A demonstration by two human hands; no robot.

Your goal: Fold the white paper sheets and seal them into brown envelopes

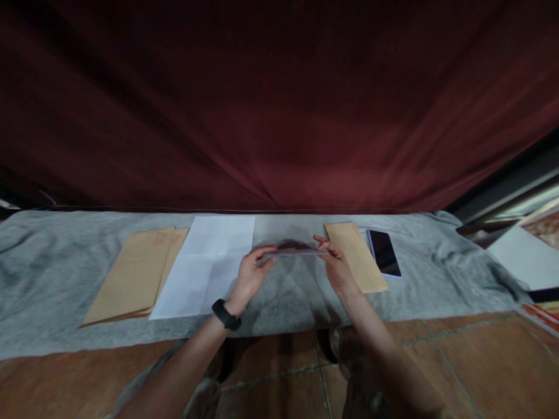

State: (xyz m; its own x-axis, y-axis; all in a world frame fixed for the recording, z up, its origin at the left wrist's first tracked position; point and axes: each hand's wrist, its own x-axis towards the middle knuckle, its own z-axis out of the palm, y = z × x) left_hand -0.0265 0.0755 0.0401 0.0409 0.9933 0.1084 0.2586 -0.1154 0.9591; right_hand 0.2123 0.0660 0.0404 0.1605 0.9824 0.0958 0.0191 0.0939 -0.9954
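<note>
Between my two hands a thin, pale piece of paper [297,252] is held level above the grey cloth, seen almost edge-on, so I cannot tell how it is folded. My left hand [253,270], with a black band on the wrist, pinches its left end between thumb and fingers. At the other end, my right hand [335,265] grips the paper, its index finger raised a little. White sheets [205,267] with a crease across them lie left of my left hand. A brown envelope [356,256] lies flat just beyond and right of my right hand.
Several brown envelopes [131,273] overlap at the left. A phone [385,253] with a dark screen lies right of the single envelope. The grey cloth [445,267] ends at a tiled floor [458,361] in front; a dark red curtain [279,116] hangs behind.
</note>
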